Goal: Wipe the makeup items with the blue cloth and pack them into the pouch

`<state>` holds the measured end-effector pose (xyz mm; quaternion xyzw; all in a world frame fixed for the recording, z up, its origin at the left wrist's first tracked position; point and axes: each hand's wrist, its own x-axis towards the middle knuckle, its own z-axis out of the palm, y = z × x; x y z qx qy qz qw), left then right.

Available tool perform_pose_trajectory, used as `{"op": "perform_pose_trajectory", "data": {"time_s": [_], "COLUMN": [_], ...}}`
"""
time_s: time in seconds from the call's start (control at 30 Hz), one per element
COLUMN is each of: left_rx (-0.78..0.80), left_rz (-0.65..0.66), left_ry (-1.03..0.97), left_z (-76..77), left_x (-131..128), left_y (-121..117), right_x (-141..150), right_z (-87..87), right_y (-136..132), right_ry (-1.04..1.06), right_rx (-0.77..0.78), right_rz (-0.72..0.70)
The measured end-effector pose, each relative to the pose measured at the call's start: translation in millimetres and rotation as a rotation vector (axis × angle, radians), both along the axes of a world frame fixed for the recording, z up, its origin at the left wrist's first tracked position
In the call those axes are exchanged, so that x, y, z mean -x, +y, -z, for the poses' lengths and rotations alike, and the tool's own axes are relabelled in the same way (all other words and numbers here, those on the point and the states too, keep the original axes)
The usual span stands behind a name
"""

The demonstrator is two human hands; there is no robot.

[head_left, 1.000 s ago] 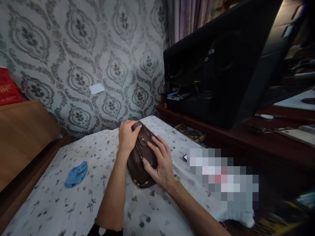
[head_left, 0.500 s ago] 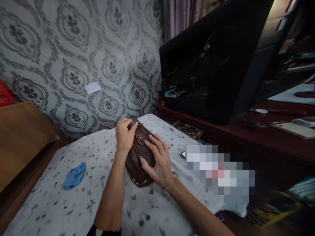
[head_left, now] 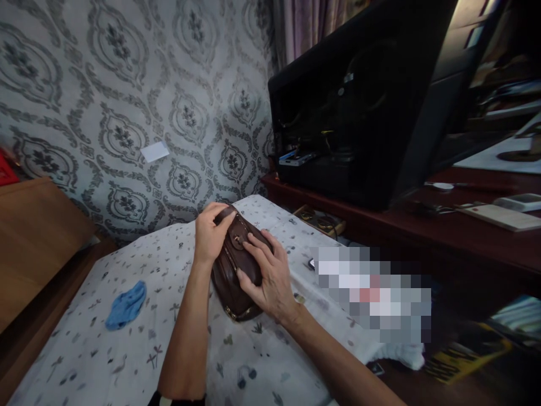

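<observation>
A brown leather bag (head_left: 238,276) with gold zips and a small flap with a metal clasp lies on a white patterned cloth (head_left: 236,361). My left hand (head_left: 210,231) is closed on its far left end, thumb on top beside the zip. My right hand (head_left: 270,276) grips the bag's right side, thumb near the zip and fingertips by the clasp. Whether the left fingers reach underneath is hidden. A crumpled blue cloth (head_left: 125,304) lies to the left, apart from both hands.
Beyond the table is a patterned wall with a white card (head_left: 155,151). A large black cabinet-like casing (head_left: 372,113) stands on a dark red desk (head_left: 422,225) to the right. Cardboard (head_left: 38,237) is at left; a blurred-out patch covers the table's right side.
The view has shifted slightly, moving the scene a little left in the picture. Both hands keep hold of the bag, with the right fingertips slightly nearer the clasp.
</observation>
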<state>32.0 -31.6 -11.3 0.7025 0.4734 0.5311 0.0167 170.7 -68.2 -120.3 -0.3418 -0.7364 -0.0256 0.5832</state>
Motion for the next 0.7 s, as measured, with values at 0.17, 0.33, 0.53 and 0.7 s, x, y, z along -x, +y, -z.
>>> {"op": "perform_pose_trajectory", "data": {"time_s": [0.17,0.33,0.53,0.7], "left_rx": [0.017,0.089,0.164,0.220], "left_rz": [0.003,-0.017,-0.224,-0.477], "left_ry": [-0.039,0.028,0.234,0.339], "left_z": [-0.4,-3.9,-8.7,-8.2], "left_x": [1,6,24,39], "left_y": [0,-2,-12,-17], "right_x": [1,1,1,2], "right_z": [-0.7,0.9,3.8,5.6], "right_y": [0,0,1,1], "right_ry": [0.001,0.015,0.018,0.050], "right_rx": [-0.014,-0.047,-0.043,-0.047], "right_rz": [0.009,0.021,0.017,0.015]}}
